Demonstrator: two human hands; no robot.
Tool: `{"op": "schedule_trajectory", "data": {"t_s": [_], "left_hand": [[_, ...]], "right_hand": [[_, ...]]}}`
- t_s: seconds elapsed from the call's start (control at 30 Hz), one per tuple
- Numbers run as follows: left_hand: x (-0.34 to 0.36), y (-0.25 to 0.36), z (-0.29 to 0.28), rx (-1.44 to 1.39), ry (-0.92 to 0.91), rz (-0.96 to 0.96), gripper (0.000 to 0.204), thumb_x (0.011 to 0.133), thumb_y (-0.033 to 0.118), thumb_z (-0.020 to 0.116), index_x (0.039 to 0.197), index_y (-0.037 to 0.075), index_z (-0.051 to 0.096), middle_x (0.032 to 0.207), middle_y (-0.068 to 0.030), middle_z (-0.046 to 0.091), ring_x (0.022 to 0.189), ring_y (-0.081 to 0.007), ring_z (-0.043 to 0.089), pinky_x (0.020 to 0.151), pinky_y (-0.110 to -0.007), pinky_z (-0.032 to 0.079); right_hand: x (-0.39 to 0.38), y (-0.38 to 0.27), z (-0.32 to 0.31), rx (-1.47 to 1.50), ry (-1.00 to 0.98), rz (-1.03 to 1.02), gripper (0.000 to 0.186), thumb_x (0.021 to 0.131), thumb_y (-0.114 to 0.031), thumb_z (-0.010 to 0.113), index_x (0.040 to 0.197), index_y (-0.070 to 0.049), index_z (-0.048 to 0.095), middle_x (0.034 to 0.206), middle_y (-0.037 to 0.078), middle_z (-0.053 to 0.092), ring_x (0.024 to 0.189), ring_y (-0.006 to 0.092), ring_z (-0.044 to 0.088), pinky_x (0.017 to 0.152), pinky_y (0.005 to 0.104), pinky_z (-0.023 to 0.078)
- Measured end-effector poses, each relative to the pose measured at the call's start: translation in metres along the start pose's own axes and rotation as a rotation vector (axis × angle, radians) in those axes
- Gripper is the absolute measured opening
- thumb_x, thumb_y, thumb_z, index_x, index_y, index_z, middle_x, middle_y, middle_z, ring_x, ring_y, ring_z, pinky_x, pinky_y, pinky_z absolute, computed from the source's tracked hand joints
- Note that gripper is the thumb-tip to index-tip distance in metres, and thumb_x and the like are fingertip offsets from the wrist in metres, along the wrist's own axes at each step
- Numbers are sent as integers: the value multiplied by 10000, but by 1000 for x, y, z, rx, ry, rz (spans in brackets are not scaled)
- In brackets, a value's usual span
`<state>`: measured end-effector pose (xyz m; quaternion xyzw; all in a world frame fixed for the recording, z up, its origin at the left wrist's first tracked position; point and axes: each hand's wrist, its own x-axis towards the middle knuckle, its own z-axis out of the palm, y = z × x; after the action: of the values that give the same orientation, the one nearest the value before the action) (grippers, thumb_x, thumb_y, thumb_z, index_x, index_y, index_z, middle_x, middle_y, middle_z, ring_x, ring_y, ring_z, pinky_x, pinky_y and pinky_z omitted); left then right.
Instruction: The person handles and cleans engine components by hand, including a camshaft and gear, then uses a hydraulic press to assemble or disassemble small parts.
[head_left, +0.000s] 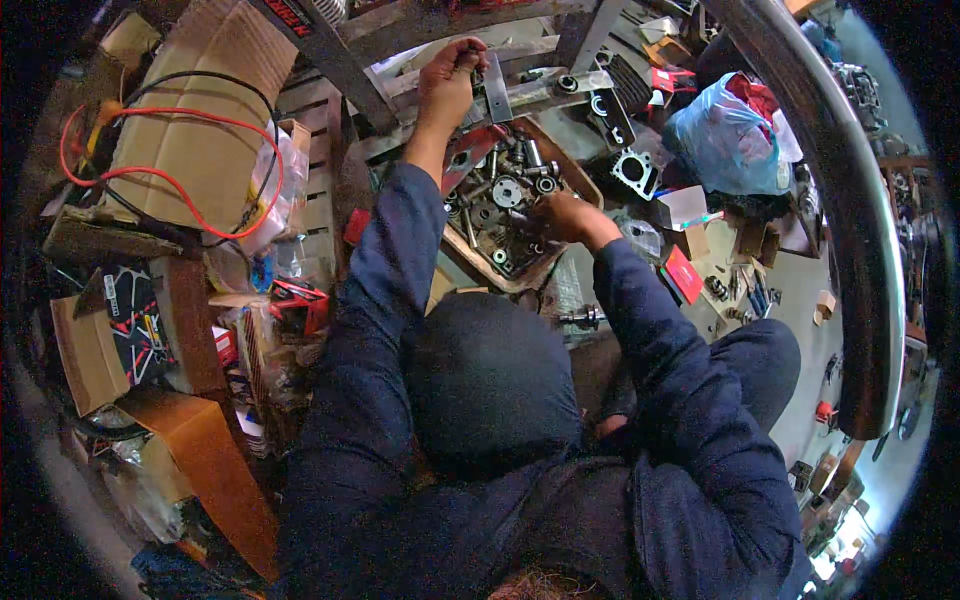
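My left hand (455, 76) is raised at the far side with its fingers curled closed, beside an upright flat metal plate (497, 92). What it holds, if anything, is hidden. My right hand (568, 218) reaches into a shallow brown tray (583, 180) at its right side. Its fingers are bent together among the parts, and their tips are too dark to make out what they grip. The tray carries several greasy metal parts, among them a round holed disc (508, 192), small gears, rings and short shafts.
Right of the tray lie a metal gasket-like plate (633, 173), a blue plastic bag (725, 135) and a red box (683, 275). A thick curved metal bar (868, 200) bounds the right. Cardboard (195, 120) and a red cable (165, 172) occupy the left; a wooden frame (450, 28) stands beyond.
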<state>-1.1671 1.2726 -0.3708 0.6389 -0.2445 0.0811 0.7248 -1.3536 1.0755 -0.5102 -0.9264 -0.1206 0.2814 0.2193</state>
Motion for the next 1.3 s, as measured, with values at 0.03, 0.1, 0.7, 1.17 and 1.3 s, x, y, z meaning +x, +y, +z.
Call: {"op": "schedule_trajectory", "data": {"t_s": [0.03, 0.1, 0.7, 1.17, 1.3], "left_hand": [[0, 1, 0, 2, -1, -76, 104, 941, 23, 556, 1001, 56, 635, 825, -12, 643, 781, -105, 598, 752, -264, 491], [-1, 2, 1, -83, 0, -9, 104, 940, 24, 557, 1000, 58, 635, 829, -10, 644, 791, -102, 598, 758, -261, 488], [-2, 13, 1, 29, 21, 20, 106, 955, 70, 556, 1002, 34, 643, 800, -28, 638, 753, -119, 592, 714, -277, 490], [-2, 24, 3, 81, 36, -88, 130, 920, -7, 554, 996, 31, 652, 801, -21, 640, 760, -106, 590, 741, -258, 479], [-1, 26, 2, -26, 22, -45, 122, 923, -2, 554, 991, 24, 652, 786, -15, 627, 749, -103, 573, 741, -257, 473]], "right_hand": [[-2, 2, 3, -4, -51, -6, 223, 800, -168, 579, 974, -76, 684, 925, 192, 678, 864, 377, 659, 760, 444, 520], [-6, 0, 8, 27, 55, -27, 214, 810, -186, 583, 954, -60, 680, 924, 196, 680, 873, 376, 661, 745, 445, 518], [10, -55, -29, -10, 161, 135, 247, 769, -239, 678, 863, -10, 694, 867, 215, 683, 818, 390, 669, 705, 437, 538], [68, -91, 11, -185, 445, -55, 192, 805, -133, 590, 975, -59, 640, 734, 192, 635, 695, 379, 638, 632, 458, 539], [60, -101, 19, -143, 444, 111, 228, 818, -137, 576, 1025, -55, 626, 836, 174, 662, 849, 335, 641, 692, 458, 535]]}}
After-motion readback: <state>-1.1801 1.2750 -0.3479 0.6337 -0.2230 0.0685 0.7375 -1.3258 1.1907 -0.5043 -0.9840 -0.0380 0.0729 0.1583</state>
